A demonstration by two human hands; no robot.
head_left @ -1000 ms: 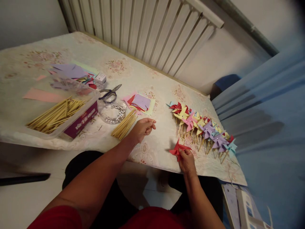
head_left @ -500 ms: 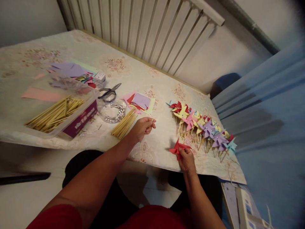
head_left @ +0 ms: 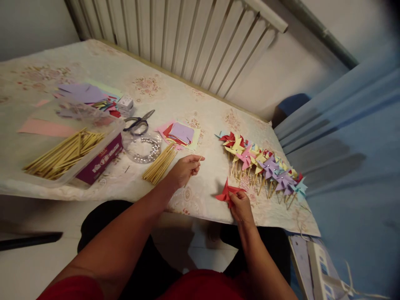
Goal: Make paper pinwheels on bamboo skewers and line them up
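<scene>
My left hand (head_left: pixel 188 168) is closed on a thin wooden stick (head_left: pixel 188 181), which slants down below the fingers over the table. Pinched in my right hand (head_left: pixel 241 205) is a red paper pinwheel (head_left: pixel 227 193), its folded points spread out near the table's front edge. The stick and the pinwheel are apart. Just left of my left hand lies a bundle of wooden sticks (head_left: pixel 160 163). Beyond it sits a stack of coloured paper squares (head_left: pixel 181 134), purple on top. To the right, many finished pinwheels (head_left: pixel 269 166) on sticks lie in a row.
A clear plastic box (head_left: pixel 67 178) of sticks stands at the left. Beside it are a round clear container (head_left: pixel 142 148) of shiny pins, scissors (head_left: pixel 137 123), a small white box (head_left: pixel 125 104) and paper scraps (head_left: pixel 79 92). A blue curtain (head_left: pixel 350 158) hangs at the right.
My right hand has brought the red pinwheel slightly left, toward my left hand. The stick in my left hand now shows below the fingers. The whole view has shifted a little.
</scene>
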